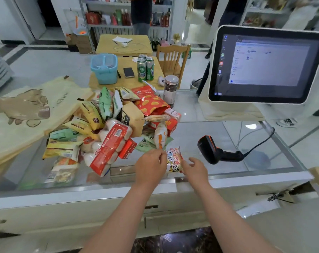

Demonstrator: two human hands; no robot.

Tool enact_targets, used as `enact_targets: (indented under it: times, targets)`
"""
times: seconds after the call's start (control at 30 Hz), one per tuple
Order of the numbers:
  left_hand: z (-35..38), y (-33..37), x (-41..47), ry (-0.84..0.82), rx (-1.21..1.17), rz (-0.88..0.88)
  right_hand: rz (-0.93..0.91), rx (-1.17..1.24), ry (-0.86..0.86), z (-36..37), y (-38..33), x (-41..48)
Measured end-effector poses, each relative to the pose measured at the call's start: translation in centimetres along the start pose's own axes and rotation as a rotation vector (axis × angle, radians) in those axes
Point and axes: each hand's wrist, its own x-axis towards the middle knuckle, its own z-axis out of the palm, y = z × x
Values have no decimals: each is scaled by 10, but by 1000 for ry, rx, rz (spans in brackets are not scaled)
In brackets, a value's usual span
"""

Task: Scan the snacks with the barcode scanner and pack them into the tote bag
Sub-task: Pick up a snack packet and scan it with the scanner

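Note:
A heap of snack packets [107, 128] lies on the glass counter [237, 172]. My left hand [151, 167] pinches a small white and orange packet [160, 136] at the heap's near right edge. My right hand [195, 169] rests with loose fingers on a red and white snack packet [174, 158] just beside it. The black and orange barcode scanner [217, 150] lies on the glass to the right of my right hand, its cable trailing off right. The cream tote bag [27, 114] with a printed figure lies flat at the left of the heap.
A white till screen [266, 64] stands at the back right. A dark jar [170, 90] stands behind the heap. Beyond the counter a wooden table holds a blue basket [104, 68], a phone [129, 72] and green cans [145, 68]. A wooden chair [172, 59] stands beside it.

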Motion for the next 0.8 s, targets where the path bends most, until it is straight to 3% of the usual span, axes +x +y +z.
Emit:
enact_targets:
  times: [0.13, 0.4, 0.6, 0.8]
  targets:
    - [4, -12, -16, -59, 38, 135, 160, 273, 3, 8, 4, -3]
    - [13, -2, -31, 15, -4, 227, 248, 469, 76, 2, 5, -10]
    - [23, 22, -26, -70, -66, 45, 248, 500, 102, -15, -6, 0]
    - [31, 44, -11, -136, -258, -213, 105, 413, 137, -38, -25, 15]
